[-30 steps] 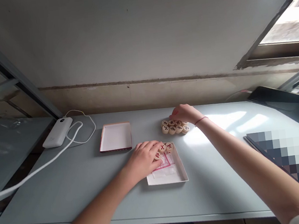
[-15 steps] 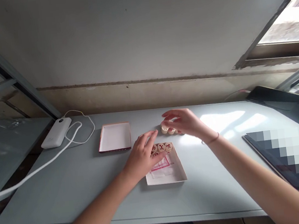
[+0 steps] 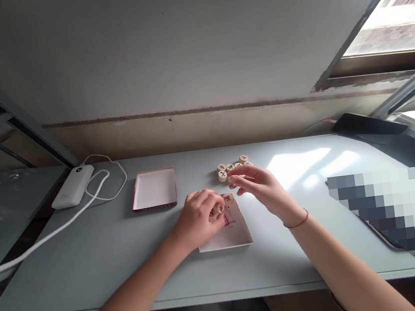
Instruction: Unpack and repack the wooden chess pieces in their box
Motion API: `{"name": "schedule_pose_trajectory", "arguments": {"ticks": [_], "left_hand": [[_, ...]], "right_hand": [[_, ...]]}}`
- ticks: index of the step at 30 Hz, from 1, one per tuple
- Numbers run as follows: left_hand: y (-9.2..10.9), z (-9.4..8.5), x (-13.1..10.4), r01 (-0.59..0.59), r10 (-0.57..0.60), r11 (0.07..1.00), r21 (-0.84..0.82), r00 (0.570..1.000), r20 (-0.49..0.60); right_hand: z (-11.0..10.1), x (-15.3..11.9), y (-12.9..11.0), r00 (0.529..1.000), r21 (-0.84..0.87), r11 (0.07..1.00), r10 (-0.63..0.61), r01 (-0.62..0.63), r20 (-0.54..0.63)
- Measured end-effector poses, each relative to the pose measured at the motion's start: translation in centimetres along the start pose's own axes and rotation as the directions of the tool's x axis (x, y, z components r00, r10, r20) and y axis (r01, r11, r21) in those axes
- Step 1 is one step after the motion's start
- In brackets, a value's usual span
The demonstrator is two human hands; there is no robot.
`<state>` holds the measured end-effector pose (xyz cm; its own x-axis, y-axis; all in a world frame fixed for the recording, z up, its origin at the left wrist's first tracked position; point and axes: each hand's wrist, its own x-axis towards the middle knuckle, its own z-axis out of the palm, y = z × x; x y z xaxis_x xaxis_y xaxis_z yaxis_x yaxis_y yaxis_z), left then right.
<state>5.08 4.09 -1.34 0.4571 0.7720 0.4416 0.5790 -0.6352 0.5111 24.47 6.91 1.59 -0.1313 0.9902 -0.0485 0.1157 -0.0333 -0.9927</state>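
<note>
My left hand (image 3: 199, 214) is closed over the far-left part of a shallow white box (image 3: 240, 234), fingers curled around wooden Chinese chess pieces (image 3: 220, 208) with red characters. One more red-marked piece (image 3: 227, 198) shows beside its fingertips. Plastic with pink print lies in the box, partly under the thumb. My right hand (image 3: 260, 187) hovers beyond the box's right corner, its fingers bent and apart. Just past its fingertips a cluster of chess pieces (image 3: 221, 168) rests on the table, some with dark characters, and the hand hides part of it. No piece is visible between the right fingers.
The box's lid (image 3: 154, 189), white inside with a red edge, lies to the left. A white power bank (image 3: 73, 187) with a white cable (image 3: 52, 243) is at the far left. On the right are a blurred-out flat device (image 3: 381, 215) and a black object (image 3: 368, 124) near the wall.
My left hand has curled its fingers around pieces in the box. My right hand has drawn back toward me from over the cluster, showing more of its pieces. The view has shifted slightly.
</note>
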Motion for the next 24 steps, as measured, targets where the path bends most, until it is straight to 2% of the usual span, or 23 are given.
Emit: {"name": "schedule_pose_trajectory", "arguments": {"ticks": [2,6,10,12,16,20,24], "left_hand": [[0.1,0.3,0.0,-0.029,0.026,0.999,0.046,0.998,0.061],[-0.1,0.6,0.0,-0.088,0.064,0.986,0.143,0.985,0.158],[-0.7,0.5,-0.1,-0.092,0.051,0.967,0.236,0.983,0.174],[-1.1,0.3,-0.1,-0.057,0.015,0.965,0.255,0.987,0.162],[-1.7,-0.3,-0.2,-0.001,-0.037,0.975,0.221,0.985,0.166],[-2.2,-0.4,-0.3,0.042,-0.078,0.986,0.164,0.972,0.220],[-2.5,-0.2,-0.4,0.077,-0.109,0.988,0.131,0.959,0.260]], "right_hand": [[-0.3,-0.1,0.1,1.000,-0.014,1.000,0.003,-0.003,0.003],[-0.4,-0.3,0.2,0.994,-0.118,0.992,-0.019,0.031,0.107],[-0.4,-0.9,0.1,0.969,-0.298,0.943,-0.080,0.149,0.233],[-0.3,-1.2,0.1,0.944,-0.418,0.873,-0.125,0.251,0.306],[0.3,-1.7,0.4,0.877,-0.595,0.660,-0.226,0.458,0.425],[0.9,-1.6,1.4,0.796,-0.604,0.531,-0.285,0.595,0.534],[0.9,-1.2,2.1,0.764,-0.616,0.454,-0.320,0.643,0.561]]}}
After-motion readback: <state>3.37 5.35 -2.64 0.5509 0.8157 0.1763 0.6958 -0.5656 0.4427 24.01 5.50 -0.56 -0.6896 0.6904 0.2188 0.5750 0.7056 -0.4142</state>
